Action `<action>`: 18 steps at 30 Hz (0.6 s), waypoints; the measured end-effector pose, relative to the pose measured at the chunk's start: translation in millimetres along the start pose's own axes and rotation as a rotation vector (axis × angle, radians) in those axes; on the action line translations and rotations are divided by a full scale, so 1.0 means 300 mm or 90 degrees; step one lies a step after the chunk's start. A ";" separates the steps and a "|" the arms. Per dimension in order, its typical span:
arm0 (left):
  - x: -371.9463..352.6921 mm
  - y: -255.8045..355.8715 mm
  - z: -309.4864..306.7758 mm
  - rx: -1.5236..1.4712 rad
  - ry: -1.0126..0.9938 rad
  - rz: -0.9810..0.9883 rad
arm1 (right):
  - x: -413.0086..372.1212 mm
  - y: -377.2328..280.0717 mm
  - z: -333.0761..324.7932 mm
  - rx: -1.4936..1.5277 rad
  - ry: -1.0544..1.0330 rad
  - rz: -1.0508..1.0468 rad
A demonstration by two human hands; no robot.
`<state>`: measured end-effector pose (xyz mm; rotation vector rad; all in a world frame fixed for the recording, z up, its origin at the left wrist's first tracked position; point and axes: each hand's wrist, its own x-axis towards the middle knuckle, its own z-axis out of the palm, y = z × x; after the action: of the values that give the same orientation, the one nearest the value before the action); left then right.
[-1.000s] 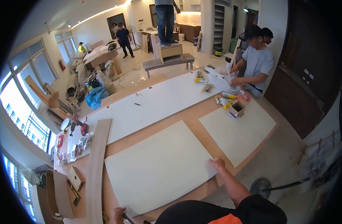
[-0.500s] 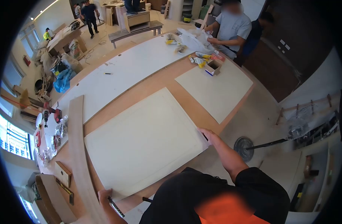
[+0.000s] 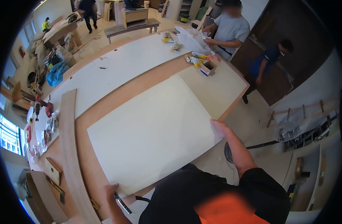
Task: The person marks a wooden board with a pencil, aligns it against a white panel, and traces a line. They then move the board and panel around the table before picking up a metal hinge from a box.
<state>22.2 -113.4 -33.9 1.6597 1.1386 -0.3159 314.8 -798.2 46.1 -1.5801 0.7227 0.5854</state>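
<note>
A large white panel point(image 3: 156, 130) lies across the brown board, its right part over the smaller cream panel point(image 3: 219, 89). My right hand point(image 3: 220, 128) grips its right edge near the corner. At the lower left corner my left hand point(image 3: 112, 190) holds the panel's edge, with a dark and silver tool point(image 3: 123, 205) sticking out below the fingers; what tool it is I cannot tell. A long wooden strip point(image 3: 68, 138) runs along the left of the panel.
An open small box point(image 3: 208, 68) and yellow packets point(image 3: 195, 61) lie at the back right. A person in grey point(image 3: 232, 30) handles plastic there; another in blue point(image 3: 266, 61) walks behind. Left are a red drill point(image 3: 48, 108), plastic bags point(image 3: 50, 125) and a yellow-black tool point(image 3: 56, 188).
The white panel has moved right, now overlapping the cream panel, with both hands still on it. The person in blue has stepped out from behind the person in grey.
</note>
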 end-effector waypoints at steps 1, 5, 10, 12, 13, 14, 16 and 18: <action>-0.034 0.023 0.034 -0.020 -0.027 0.030 | -0.017 -0.024 -0.030 -0.007 0.008 0.000; -0.064 0.078 0.222 0.028 0.011 0.012 | -0.022 -0.075 -0.192 -0.029 0.006 -0.032; -0.216 0.234 0.479 0.057 0.027 0.030 | 0.116 -0.048 -0.497 -0.001 -0.017 -0.097; -0.297 0.314 0.620 0.059 0.025 0.007 | 0.213 -0.032 -0.647 0.002 -0.017 -0.096; -0.326 0.341 0.700 0.125 0.041 0.004 | 0.227 -0.043 -0.699 0.001 -0.010 -0.099; -0.358 0.361 0.781 0.193 0.055 -0.005 | 0.223 -0.048 -0.762 -0.002 -0.001 -0.096; -0.362 0.417 0.938 0.228 0.090 0.004 | 0.321 -0.080 -0.882 -0.011 0.033 -0.090; -0.397 0.374 1.056 0.175 0.116 0.007 | 0.420 -0.022 -1.031 -0.043 0.092 -0.047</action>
<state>150.8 -445.6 -16.4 1.9679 1.2642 -0.3311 394.3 -1119.2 -0.4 -1.7171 0.7555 0.4480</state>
